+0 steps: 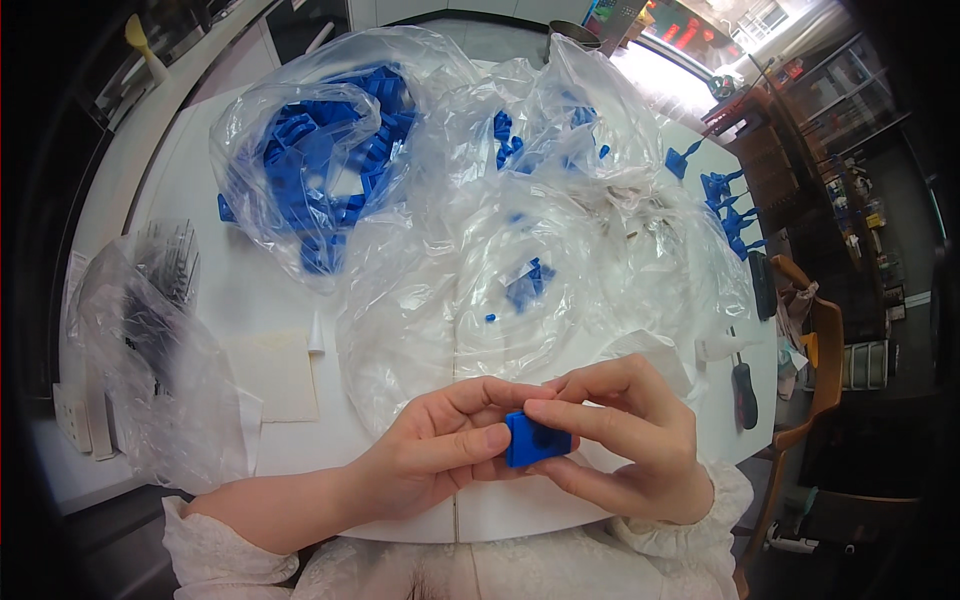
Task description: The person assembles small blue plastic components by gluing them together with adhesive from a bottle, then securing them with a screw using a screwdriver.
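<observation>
Between my two hands, above the table's near edge, is a small blue plastic block [538, 442] with flat faces. My left hand [440, 440] pinches its left end between thumb and fingers. Fingers of my right hand [630, 430] close on its top and lower right side. Just beyond lies a clear plastic bag [430, 330], spread wide, with a few small blue pieces [530, 283] showing in it. The block's far side is hidden by my fingers.
A clear bag full of blue plastic parts [310, 150] stands far left. Blue figure-like parts [735, 215] line the right edge, near a dark-handled screwdriver [743, 390]. Another bag with dark contents [155, 340] sits left, beside a cream paper sheet [285, 375]. A wooden chair [825, 360] stands right.
</observation>
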